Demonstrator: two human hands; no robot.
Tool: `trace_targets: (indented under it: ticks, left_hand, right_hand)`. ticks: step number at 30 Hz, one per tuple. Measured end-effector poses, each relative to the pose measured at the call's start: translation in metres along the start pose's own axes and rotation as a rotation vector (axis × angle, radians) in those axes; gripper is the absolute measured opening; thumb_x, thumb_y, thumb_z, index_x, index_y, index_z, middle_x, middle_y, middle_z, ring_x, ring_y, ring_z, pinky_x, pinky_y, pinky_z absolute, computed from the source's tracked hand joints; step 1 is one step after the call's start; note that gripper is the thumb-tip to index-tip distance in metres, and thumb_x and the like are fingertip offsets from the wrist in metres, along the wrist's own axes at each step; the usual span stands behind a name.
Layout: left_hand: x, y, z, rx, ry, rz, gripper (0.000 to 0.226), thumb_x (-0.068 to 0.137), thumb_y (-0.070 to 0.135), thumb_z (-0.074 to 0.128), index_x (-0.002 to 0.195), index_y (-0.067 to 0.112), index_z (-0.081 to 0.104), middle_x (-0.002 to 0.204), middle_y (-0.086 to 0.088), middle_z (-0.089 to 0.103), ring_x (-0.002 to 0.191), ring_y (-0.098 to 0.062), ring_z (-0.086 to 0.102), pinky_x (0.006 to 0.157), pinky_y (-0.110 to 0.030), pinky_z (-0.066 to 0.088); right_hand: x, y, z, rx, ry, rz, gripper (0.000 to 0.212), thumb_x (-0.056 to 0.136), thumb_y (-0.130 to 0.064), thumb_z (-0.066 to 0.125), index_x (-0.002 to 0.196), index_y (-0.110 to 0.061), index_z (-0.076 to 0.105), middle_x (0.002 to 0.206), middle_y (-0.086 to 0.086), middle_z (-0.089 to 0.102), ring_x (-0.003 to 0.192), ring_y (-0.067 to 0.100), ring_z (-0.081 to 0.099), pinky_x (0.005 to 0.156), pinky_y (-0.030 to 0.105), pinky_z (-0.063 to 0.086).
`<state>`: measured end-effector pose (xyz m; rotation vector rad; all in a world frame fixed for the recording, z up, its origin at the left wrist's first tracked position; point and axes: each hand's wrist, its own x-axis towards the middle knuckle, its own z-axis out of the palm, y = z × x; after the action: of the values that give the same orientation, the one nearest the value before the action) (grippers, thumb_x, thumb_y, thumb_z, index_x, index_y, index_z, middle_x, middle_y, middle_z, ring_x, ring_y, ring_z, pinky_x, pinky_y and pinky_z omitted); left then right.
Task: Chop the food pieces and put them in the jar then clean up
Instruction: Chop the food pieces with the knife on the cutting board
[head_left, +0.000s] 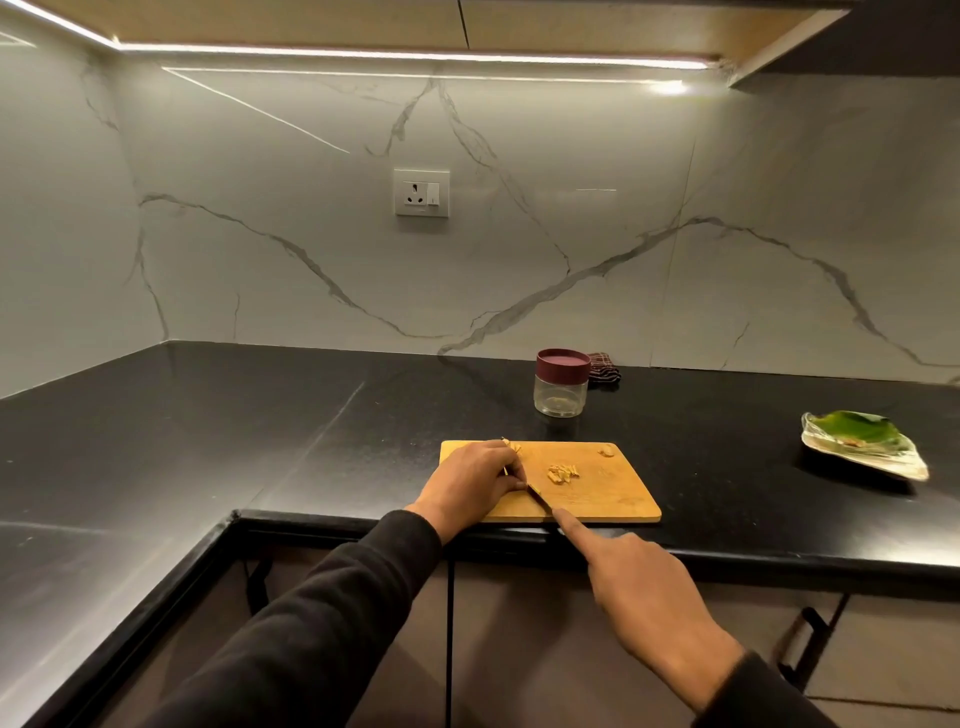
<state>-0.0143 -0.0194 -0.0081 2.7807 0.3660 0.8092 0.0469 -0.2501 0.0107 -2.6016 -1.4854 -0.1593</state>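
Observation:
A wooden cutting board (613, 493) lies at the front edge of the black counter. My left hand (472, 480) rests on its left end, fingers curled down on pale food strips (511, 446). My right hand (644, 587) grips a knife (540, 498), index finger stretched along its spine, the blade angled onto the board beside my left fingers. A small heap of chopped pieces (562, 473) lies mid-board, and one loose piece (605, 451) sits near the far right corner. Behind the board stands a clear jar (561, 395) with a maroon lid on it.
A glass dish (865, 447) with a green leaf and some scraps sits on the counter at right. A dark checked cloth (602, 370) lies behind the jar by the marble wall. A wall socket (421, 192) is above. The counter (208, 415) bends into an L on the left.

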Motion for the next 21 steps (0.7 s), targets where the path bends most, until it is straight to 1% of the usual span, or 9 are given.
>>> trace_targets:
  ticks: [4, 9, 14, 17, 19, 21]
  left_hand:
    - [-0.001, 0.001, -0.001, 0.012, 0.005, 0.036, 0.011, 0.094, 0.024, 0.067, 0.105, 0.022, 0.072, 0.107, 0.006, 0.069, 0.092, -0.008, 0.063, 0.086, -0.027, 0.055]
    - [-0.001, 0.001, -0.002, 0.026, -0.047, 0.077, 0.021, 0.098, 0.024, 0.063, 0.113, 0.030, 0.075, 0.122, 0.007, 0.065, 0.106, -0.008, 0.062, 0.094, -0.024, 0.053]
    - [0.003, -0.001, -0.001, 0.057, -0.122, 0.089, 0.032, 0.099, 0.017, 0.059, 0.126, 0.033, 0.068, 0.125, 0.007, 0.059, 0.105, -0.008, 0.059, 0.094, -0.025, 0.053]
    - [0.003, -0.002, 0.001, 0.041, -0.084, 0.077, 0.035, 0.099, 0.021, 0.061, 0.131, 0.032, 0.064, 0.126, 0.006, 0.061, 0.106, -0.009, 0.061, 0.095, -0.025, 0.053]
    - [0.001, -0.001, 0.002, 0.003, -0.017, 0.051, 0.031, 0.096, 0.021, 0.065, 0.126, 0.028, 0.067, 0.118, 0.006, 0.066, 0.101, -0.008, 0.063, 0.093, -0.026, 0.054]
    - [0.000, -0.001, 0.002, -0.018, 0.024, 0.030, 0.021, 0.093, 0.021, 0.069, 0.115, 0.022, 0.069, 0.108, 0.005, 0.069, 0.093, -0.008, 0.063, 0.087, -0.027, 0.055]
  right_hand:
    - [0.001, 0.002, -0.002, -0.036, 0.004, 0.009, 0.068, 0.107, -0.017, 0.036, 0.158, -0.045, -0.001, 0.093, -0.006, 0.042, 0.077, 0.011, 0.042, 0.069, 0.027, 0.036]
    - [0.003, 0.003, 0.004, -0.025, -0.019, 0.016, 0.071, 0.107, -0.017, 0.037, 0.158, -0.046, -0.003, 0.093, -0.003, 0.046, 0.076, 0.012, 0.044, 0.070, 0.028, 0.040]
    - [0.004, 0.004, 0.005, -0.008, -0.019, 0.016, 0.071, 0.107, -0.018, 0.038, 0.157, -0.047, -0.004, 0.092, -0.004, 0.048, 0.073, 0.011, 0.044, 0.069, 0.027, 0.040]
    - [0.005, 0.004, 0.007, 0.017, -0.020, 0.015, 0.072, 0.107, -0.018, 0.039, 0.157, -0.047, -0.004, 0.093, -0.004, 0.049, 0.074, 0.011, 0.046, 0.071, 0.028, 0.042]
    - [0.006, 0.005, 0.010, 0.055, -0.001, 0.013, 0.071, 0.107, -0.020, 0.039, 0.157, -0.047, -0.003, 0.093, -0.005, 0.053, 0.075, 0.010, 0.049, 0.070, 0.028, 0.044]
    - [0.007, 0.007, 0.013, 0.115, 0.034, 0.016, 0.066, 0.108, -0.024, 0.035, 0.158, -0.046, -0.001, 0.091, -0.006, 0.055, 0.073, 0.009, 0.050, 0.065, 0.026, 0.042]
